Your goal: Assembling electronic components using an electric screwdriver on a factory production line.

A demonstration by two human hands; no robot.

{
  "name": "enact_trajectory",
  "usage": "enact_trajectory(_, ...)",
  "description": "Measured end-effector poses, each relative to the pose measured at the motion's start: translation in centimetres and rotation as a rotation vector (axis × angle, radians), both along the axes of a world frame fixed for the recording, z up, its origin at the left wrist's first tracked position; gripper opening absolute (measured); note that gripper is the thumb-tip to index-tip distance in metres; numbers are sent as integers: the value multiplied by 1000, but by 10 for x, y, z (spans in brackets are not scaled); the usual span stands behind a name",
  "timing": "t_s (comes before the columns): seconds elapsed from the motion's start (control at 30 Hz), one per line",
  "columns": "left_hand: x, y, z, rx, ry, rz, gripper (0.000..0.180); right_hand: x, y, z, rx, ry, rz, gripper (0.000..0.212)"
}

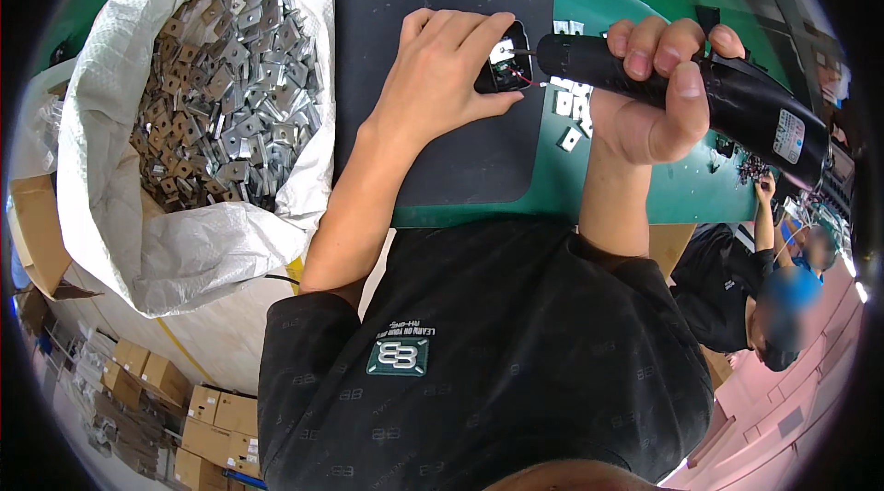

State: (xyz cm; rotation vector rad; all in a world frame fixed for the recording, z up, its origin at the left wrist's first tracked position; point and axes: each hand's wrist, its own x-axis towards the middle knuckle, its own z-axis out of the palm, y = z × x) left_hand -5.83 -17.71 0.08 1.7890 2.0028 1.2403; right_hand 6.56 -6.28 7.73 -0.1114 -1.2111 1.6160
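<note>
- One green table (700, 187) lies under the work, its surface showing to the right of the mat and along its near edge.
- A white sack (101, 150) stands open at the left, filled with a heap of small metal plates (230, 76), silver and brownish; both hands are well apart from it.
- A dark mat (442, 159) covers the middle of the table, beneath the left hand.
- A black handheld tool (764, 109) points leftward, its slim bit facing into the housing; whether the tip touches anything there I cannot tell.
- The right hand (654, 127) is closed around the tool's body, right of the housing and apart from it.
- The left hand (442, 58) grips the housing, fingers at the far side, thumb at the near side.
- The black housing (511, 81) sits between the hands, at the left hand's fingertips, over the mat's right part.
- Several pale pieces (566, 104) lie scattered beside the mat, near the right hand.
- A white piece (502, 52) shows inside the housing, with a thin red wire (529, 79) below it.
</note>
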Motion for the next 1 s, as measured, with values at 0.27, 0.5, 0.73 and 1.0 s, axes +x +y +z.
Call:
enact_trajectory(0.27, -1, 2, -3, -9, -15, 12, 69, -4, 3, -10, -34, -34, -64, 41)
enact_trajectory(0.5, -1, 3, -3, -15, -16, 10, 69, -4, 7, -17, -26, -30, -77, 40)
enact_trajectory(0.73, -3, 4, -5, -3, -29, 7, 68, -5, 8, -21, 3, -16, 60, 36)
enact_trajectory(1.0, 0, 6, -6, 9, -30, 1, 66, -2, 10, -22, 99, -54, 189, 32)
